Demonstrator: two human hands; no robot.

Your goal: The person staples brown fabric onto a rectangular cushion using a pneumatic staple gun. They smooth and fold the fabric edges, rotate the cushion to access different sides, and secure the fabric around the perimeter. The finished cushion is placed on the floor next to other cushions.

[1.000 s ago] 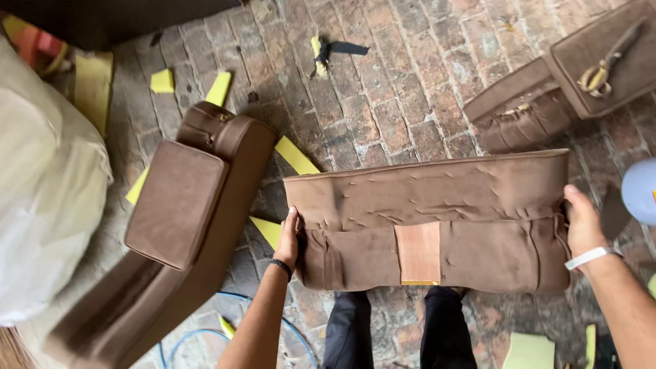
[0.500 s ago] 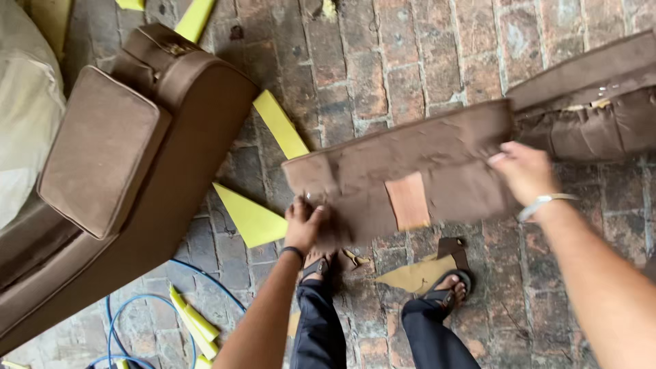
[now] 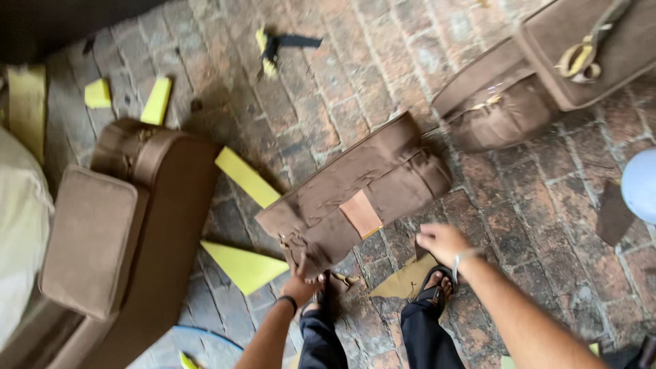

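Observation:
A long brown fabric cover point(image 3: 362, 184) hangs slanted over the brick floor point(image 3: 540, 212), with a light tan patch point(image 3: 360, 213) on it. My left hand point(image 3: 301, 280) grips its bunched lower left end. My right hand point(image 3: 443, 240) is below the cover's right half, off the fabric, fingers loosely curled and holding nothing. My two feet in sandals point(image 3: 432, 295) stand just beneath, beside a tan scrap point(image 3: 403, 281).
A brown upholstered sofa part point(image 3: 130, 225) lies at the left, another brown cushioned piece point(image 3: 547, 75) at the upper right. Yellow foam offcuts point(image 3: 246, 265) are scattered on the bricks. A pale round object point(image 3: 642, 184) sits at the right edge, a cream cushion point(image 3: 17, 232) at the far left.
My right hand has let go of the cover's right end and dropped below it. The cover, held stretched between both hands before, now hangs tilted from my left hand alone.

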